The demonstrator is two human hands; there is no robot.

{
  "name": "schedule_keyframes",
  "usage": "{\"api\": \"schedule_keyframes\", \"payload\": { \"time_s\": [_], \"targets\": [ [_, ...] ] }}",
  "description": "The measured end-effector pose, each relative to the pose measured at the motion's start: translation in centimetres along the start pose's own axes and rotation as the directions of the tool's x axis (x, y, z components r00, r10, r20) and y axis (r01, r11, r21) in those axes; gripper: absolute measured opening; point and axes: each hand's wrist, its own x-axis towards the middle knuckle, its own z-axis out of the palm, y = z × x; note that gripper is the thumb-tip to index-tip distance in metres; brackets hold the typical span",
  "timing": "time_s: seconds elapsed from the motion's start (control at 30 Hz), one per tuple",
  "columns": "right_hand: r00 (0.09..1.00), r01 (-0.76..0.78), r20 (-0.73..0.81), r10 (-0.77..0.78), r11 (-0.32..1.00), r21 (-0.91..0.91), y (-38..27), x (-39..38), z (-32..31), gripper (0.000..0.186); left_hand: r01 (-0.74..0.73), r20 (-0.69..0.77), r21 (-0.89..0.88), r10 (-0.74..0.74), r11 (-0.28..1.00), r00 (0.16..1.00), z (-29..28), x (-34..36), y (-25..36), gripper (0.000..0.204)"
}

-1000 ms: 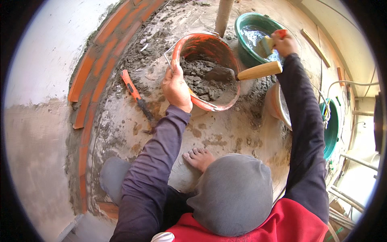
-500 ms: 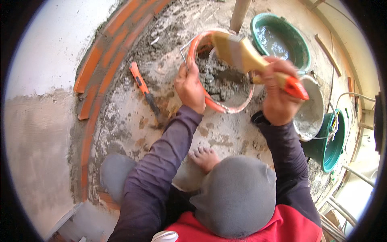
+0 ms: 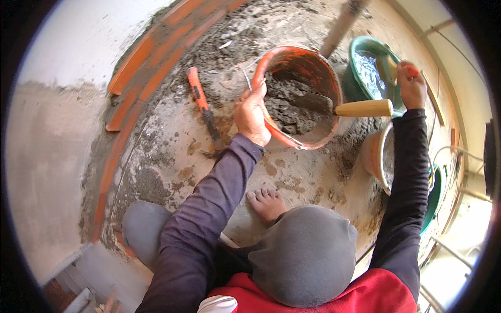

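Note:
My left hand [image 3: 252,117] is closed on the near-left rim of an orange bucket [image 3: 308,65], which tilts toward me. Wet grey mortar [image 3: 287,107] lies inside it. A trowel [image 3: 364,108] rests in the mortar, its wooden handle sticking out over the right rim. Out to the right, my right hand [image 3: 413,94] is wrapped round the red-tipped handle of a wide paintbrush [image 3: 387,73]. The brush's head is down in a green basin [image 3: 355,86] of water; its bristles are partly hidden.
A tool with an orange and black handle [image 3: 198,94] lies left of the bucket. Orange bricks [image 3: 151,81] run curved along the wall. A pale bucket [image 3: 373,154] stands under my right forearm, with another green tub [image 3: 434,201] beyond. A post [image 3: 342,26] rises behind.
My right hand has carried the paintbrush from over the orange bucket rightward into the green basin. The trowel handle is now uncovered. My left hand keeps its hold on the rim.

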Motion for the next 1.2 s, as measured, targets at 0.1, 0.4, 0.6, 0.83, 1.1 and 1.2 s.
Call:
{"api": "schedule_keyframes", "payload": {
  "time_s": [0.1, 0.4, 0.6, 0.83, 1.1, 1.2],
  "targets": [
    [0.980, 0.178, 0.089, -0.180, 0.983, 0.035, -2.5, -1.6, 0.9, 0.037, 0.052, -0.004, -0.059, -0.052, 0.997, 0.999, -0.8, -0.4, 1.0, 0.010],
    [0.143, 0.873, 0.852, -0.504, 0.470, 0.131, -22.8, -12.6, 1.8, 0.022, 0.122, 0.057, -0.066, -0.119, 0.990, 0.991, -4.4, -3.8, 13.0, 0.018],
    [-0.092, 0.895, 0.717, -0.691, 0.258, 0.363, -31.2, -16.2, 2.8, 0.014, 0.021, -0.069, 0.037, -0.018, 0.999, 0.997, -12.5, -10.8, 23.5, 0.025],
    [-0.173, 0.935, 0.734, -0.656, 0.125, 0.332, -41.4, -21.4, 4.7, 0.013, -0.159, -0.215, 0.269, 0.220, 0.950, 0.952, -23.0, -20.1, 27.0, 0.036],
    [-0.460, 0.812, 0.801, -0.383, 0.182, 0.554, -44.0, -31.8, 16.1, 0.019, -0.385, -0.133, -0.231, 0.363, 0.894, 0.922, -31.9, -22.7, 23.9, 0.040],
    [-0.456, 0.705, 0.844, -0.284, 0.463, 0.537, -45.3, -33.9, 14.3, 0.017, -0.503, -0.113, -0.165, 0.491, 0.848, 0.864, -32.9, -23.8, 24.6, 0.046]
  ]
}}
